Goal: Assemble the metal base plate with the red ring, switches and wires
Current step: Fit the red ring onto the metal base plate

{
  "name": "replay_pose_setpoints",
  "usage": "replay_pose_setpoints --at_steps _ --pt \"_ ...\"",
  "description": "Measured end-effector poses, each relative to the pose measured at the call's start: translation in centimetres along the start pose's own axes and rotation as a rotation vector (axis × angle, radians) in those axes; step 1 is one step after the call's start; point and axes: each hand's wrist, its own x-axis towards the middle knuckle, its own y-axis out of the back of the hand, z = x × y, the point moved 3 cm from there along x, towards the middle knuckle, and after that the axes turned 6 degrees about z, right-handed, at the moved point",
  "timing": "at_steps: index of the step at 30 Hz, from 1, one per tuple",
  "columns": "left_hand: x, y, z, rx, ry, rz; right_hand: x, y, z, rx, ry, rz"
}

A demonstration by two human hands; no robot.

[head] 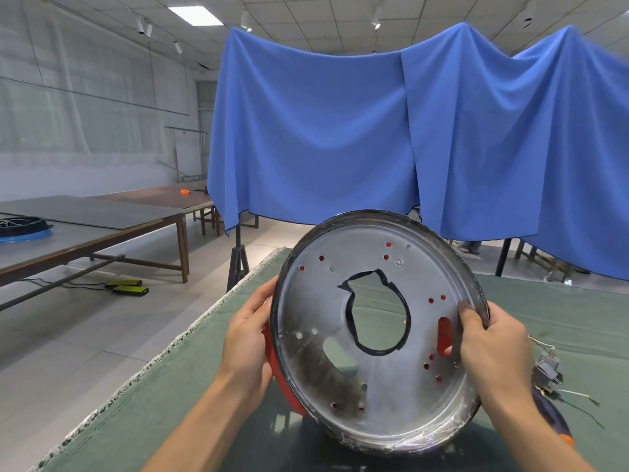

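Observation:
The round metal base plate (374,396) stands tilted on edge above the green-covered table (190,386), its inner face toward me, with a big irregular centre hole and several small holes. The red ring (277,373) sits behind it, showing at the lower left rim and through the holes. My left hand (246,335) holds the plate's left rim, fingers curled behind it. My right hand (490,349) grips the right rim, thumb on the inner face. Switches and wires (548,373) lie on the table just right of my right hand.
A blue and orange tool (558,424) lies under my right forearm. Blue cloth (408,131) hangs behind the table on stands. At left stand long tables (102,229) carrying a black ring-shaped part (23,226). Yellow-black boxes (127,287) and cables are on the floor.

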Motion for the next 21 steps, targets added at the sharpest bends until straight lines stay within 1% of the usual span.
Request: replay_pose_setpoints --at_steps 5,10,13,21 --pt "0.0 0.2 -0.1 -0.038 0.023 -0.012 -0.7 0.0 -0.6 -0.055 0.053 0.029" --pt "-0.1 0.0 0.2 -0.010 -0.025 -0.039 -1.2 -0.2 -0.6 -0.098 0.026 -0.003" --pt "-0.2 -0.1 0.2 0.003 -0.021 -0.042 -1.4 -0.4 -0.5 -0.138 0.005 -0.005" --pt "-0.2 0.3 0.0 -0.016 -0.013 0.009 -1.6 -0.6 -0.4 -0.034 -0.012 -0.035"
